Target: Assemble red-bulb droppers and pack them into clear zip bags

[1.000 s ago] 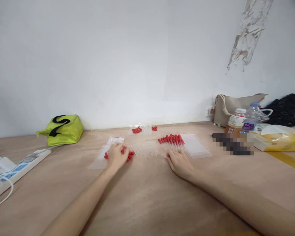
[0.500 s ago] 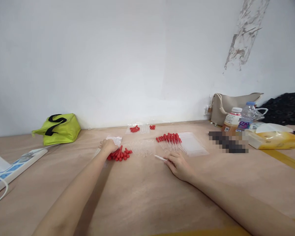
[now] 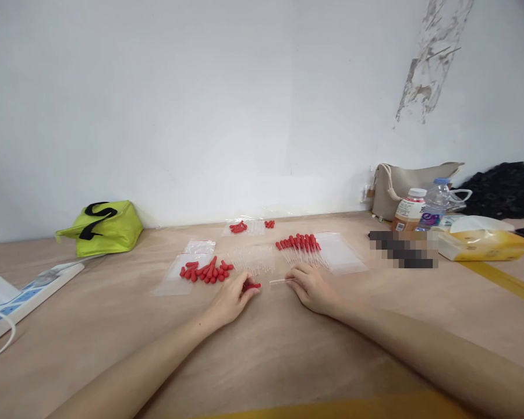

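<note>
My left hand (image 3: pixel 232 298) pinches a red rubber dropper bulb (image 3: pixel 252 286), whose neck points right. Facing it, my right hand (image 3: pixel 311 288) grips a clear dropper tube (image 3: pixel 279 281) with one end sticking out to the left. A short gap separates bulb and tube. Left of my left hand lies a pile of loose red bulbs (image 3: pixel 207 271), partly on a clear plastic bag (image 3: pixel 171 279). Loose clear tubes (image 3: pixel 252 259) are spread beyond and between my hands. Past my right hand, droppers with red bulbs fitted (image 3: pixel 300 243) lie in a row by another clear bag (image 3: pixel 341 253).
At the back are a small red bulb group (image 3: pixel 238 227) and a few more red bulbs (image 3: pixel 269 224). A yellow-green bag (image 3: pixel 109 228) and power strip (image 3: pixel 35 299) stand left. On the right are a beige bag (image 3: pixel 393 192), bottles (image 3: pixel 409 210) and a tissue pack (image 3: pixel 484 240).
My left hand has come from the bulb pile toward the right and nearer me, now holding a red bulb. The tube in my right hand has turned more level.
</note>
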Demonstrator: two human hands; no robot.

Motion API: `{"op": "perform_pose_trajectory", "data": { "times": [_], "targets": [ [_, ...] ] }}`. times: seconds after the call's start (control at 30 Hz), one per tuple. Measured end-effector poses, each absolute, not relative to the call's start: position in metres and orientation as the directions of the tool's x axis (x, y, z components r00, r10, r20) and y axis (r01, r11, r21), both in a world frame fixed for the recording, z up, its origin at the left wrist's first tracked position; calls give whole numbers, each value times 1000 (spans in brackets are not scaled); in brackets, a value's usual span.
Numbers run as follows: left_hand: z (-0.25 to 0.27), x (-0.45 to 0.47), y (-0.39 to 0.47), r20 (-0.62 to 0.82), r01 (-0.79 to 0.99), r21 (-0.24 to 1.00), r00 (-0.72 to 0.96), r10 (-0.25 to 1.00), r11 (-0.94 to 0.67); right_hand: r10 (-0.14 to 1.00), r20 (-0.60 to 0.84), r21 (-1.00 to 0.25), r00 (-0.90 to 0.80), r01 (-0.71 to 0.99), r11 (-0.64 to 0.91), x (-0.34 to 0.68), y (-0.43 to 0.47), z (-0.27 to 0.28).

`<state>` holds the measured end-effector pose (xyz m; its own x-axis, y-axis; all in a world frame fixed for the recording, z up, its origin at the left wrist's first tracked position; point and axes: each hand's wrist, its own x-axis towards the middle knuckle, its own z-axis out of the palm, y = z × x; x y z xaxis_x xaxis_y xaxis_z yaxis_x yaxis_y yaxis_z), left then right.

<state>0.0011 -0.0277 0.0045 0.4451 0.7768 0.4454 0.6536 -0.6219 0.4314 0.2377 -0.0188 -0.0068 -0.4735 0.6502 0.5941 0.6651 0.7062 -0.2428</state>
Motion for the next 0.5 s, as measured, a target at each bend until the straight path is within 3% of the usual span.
{"op": "perform_pose_trajectory", "data": {
  "times": [0.2, 0.5],
  "targets": [
    [-6, 8, -16, 408, 550, 645, 339, 848, -530, 690, 616, -354, -381, 648, 674, 223, -18, -7],
    [-2, 8, -23, 447, 603, 536, 391, 804, -591, 695, 592, -368, -408, 631, 684, 223, -20, -12]
  ]
}}
